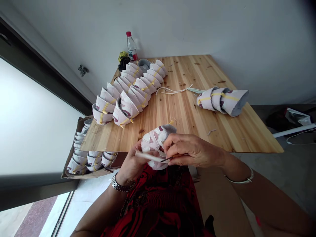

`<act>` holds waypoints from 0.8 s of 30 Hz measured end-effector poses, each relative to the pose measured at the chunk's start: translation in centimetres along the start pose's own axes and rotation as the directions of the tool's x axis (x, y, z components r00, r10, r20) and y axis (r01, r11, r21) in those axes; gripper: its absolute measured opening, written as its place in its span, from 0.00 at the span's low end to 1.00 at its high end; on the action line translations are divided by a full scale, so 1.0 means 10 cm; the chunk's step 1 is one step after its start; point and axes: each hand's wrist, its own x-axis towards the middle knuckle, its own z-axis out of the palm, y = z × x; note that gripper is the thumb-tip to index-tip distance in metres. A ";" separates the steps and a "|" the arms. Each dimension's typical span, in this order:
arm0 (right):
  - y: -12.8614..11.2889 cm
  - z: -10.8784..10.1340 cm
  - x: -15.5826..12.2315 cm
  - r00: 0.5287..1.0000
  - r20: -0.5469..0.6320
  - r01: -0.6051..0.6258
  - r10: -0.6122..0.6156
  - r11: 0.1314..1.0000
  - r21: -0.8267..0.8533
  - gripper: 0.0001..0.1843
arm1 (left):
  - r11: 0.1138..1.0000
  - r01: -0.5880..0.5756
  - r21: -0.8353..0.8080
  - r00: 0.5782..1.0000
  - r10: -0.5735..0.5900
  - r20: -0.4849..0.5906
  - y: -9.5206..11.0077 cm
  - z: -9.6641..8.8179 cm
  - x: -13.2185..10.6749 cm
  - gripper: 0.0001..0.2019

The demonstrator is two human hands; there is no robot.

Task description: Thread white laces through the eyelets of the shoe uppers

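My left hand [132, 163] is wrapped round a white and maroon shoe upper [154, 141], held just below the front edge of the wooden table [187, 112]. My right hand [190, 149] pinches a white shoelace [148, 156] with a dark tip against that upper. Both hands hover over my lap, above red patterned fabric. A metal watch band sits on my left wrist and a white bangle on my right.
Rows of nested shoe uppers [128, 92] fill the table's left half. A short stack of uppers [222, 100] lies at the right, with loose white laces [172, 90] beside it. A water bottle [132, 47] stands at the back. A cardboard box of uppers [86, 154] rests left of the table.
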 end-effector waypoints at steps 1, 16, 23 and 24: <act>-0.02 0.04 0.00 0.999 -0.037 -0.002 0.005 0.998 0.059 0.04 | 1.000 -0.019 0.002 1.000 0.019 -0.003 0.00 0.00 0.00 0.20; -0.12 0.59 -0.07 0.722 -0.438 -0.527 0.536 0.836 0.155 0.12 | 0.981 -0.192 0.003 0.979 0.191 -0.063 -0.18 -0.05 0.07 0.15; -0.18 0.57 0.00 0.715 -0.510 -0.493 0.477 0.862 0.114 0.14 | 0.969 -0.245 0.018 0.963 0.245 -0.114 -0.17 -0.07 0.09 0.16; -0.18 0.58 0.00 0.716 -0.513 -0.489 0.474 0.865 0.117 0.13 | 0.970 -0.243 0.022 0.963 0.244 -0.116 -0.17 -0.08 0.09 0.16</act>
